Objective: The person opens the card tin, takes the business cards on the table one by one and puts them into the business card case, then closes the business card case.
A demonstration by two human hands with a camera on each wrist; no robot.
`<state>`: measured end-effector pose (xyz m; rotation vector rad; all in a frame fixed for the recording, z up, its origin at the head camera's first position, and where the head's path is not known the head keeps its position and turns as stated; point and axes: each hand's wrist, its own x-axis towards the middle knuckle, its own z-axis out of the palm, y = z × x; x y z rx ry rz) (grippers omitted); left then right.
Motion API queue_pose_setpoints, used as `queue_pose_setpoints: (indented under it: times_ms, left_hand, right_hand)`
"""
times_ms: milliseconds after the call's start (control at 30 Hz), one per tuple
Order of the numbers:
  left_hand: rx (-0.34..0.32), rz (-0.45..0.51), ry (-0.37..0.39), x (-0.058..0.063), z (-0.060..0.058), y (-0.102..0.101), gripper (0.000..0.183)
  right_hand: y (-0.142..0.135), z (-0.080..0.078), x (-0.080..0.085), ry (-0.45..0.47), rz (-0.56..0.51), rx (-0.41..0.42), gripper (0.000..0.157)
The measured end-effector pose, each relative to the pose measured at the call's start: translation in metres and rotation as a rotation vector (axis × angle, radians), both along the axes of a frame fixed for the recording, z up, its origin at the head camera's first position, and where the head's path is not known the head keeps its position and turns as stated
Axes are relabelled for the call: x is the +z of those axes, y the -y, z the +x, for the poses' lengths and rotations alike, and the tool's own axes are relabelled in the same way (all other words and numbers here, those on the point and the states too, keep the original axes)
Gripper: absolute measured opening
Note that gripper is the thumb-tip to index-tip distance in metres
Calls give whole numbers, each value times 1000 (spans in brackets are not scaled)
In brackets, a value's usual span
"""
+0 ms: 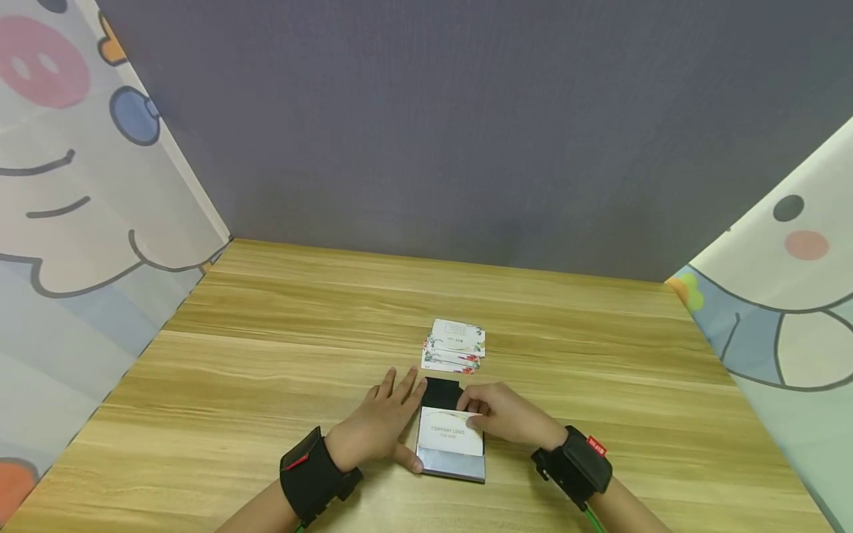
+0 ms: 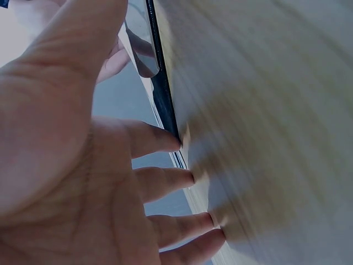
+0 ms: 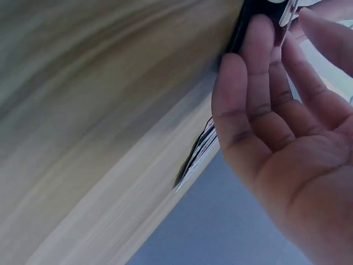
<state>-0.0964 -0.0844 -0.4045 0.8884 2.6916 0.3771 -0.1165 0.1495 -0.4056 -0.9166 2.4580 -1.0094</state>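
Note:
A card holder (image 1: 453,465) with a silvery front lies on the table, its black flap (image 1: 441,392) folded open away from me. In it sits a white business card (image 1: 446,431) printed "COMPANY LOGO". My left hand (image 1: 376,426) rests on the table with spread fingers, thumb beside the holder's lower left corner and index fingertip near the flap. My right hand (image 1: 503,414) is at the holder's right side with curled fingers; thumb and index finger pinch the card's upper right edge. In the right wrist view, thin card edges (image 3: 289,11) show between thumb and fingers.
Beyond the holder lies an overlapping pile of white cards (image 1: 456,337) with floral prints. The wooden table (image 1: 300,340) meets a dark grey panel (image 1: 433,133) at the back. Cartoon-printed panels (image 1: 87,222) stand at both sides.

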Motion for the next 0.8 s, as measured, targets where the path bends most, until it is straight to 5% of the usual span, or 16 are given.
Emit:
queue_pose_setpoints:
  times_ms: [800]
  left_hand:
    - [4, -10, 7, -1, -2, 0, 115]
  right_hand:
    - [6, 1, -1, -31, 13, -79, 16]
